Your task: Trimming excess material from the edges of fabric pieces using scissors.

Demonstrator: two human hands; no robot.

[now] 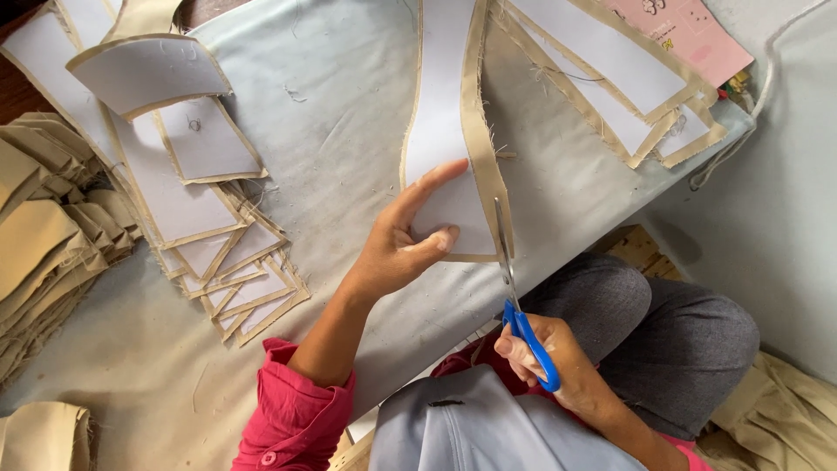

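Left hand: the left hand [397,244] lies spread and flat, index finger stretched forward and thumb tucked against the lower edge, pressing down a long curved panel of white stiffener backed with tan cloth [440,131].
Right hand: the right hand [545,353] is closed around the loops of blue-handled scissors [516,288], thumb and fingers through the handles.
Scissors: the blades point away from the person, running up the panel's tan border just right of the left thumb; the blades look nearly closed.
Panel position: it lies on a pale grey cloth-covered table [331,96], directly under and ahead of the left hand.
Handling: the panel looks light and thin, fairly stiff where the white layer sits, soft and fraying at the tan edge. It probably slides easily on the cloth, so a flat palm close to the cut line seems the best hold.
Left of the left hand: a fanned pile of similar tan-edged white pieces [205,218], then stacked tan fabric [44,235].
Beyond the right hand: more bordered pieces [628,78].
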